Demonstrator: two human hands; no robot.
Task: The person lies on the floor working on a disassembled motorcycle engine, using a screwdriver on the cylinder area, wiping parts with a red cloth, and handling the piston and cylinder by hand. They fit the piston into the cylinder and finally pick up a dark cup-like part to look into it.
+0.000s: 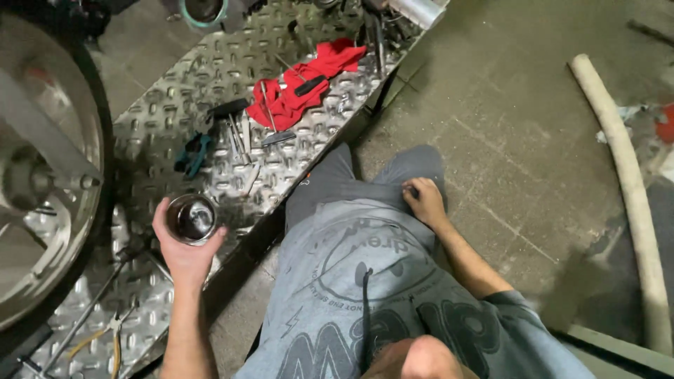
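At nine o'clock, left hand (pixel 184 247) holding dark metal cup (pixel 191 218): keep level above checker plate (pixel 165 119). Right hand (pixel 424 201), fingers curled, resting on knee (pixel 414 168).

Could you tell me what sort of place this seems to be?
Probably a vehicle repair workshop: a metal wheel beside a diamond-plate platform, hand tools and a red rag on it, and a stained concrete floor.
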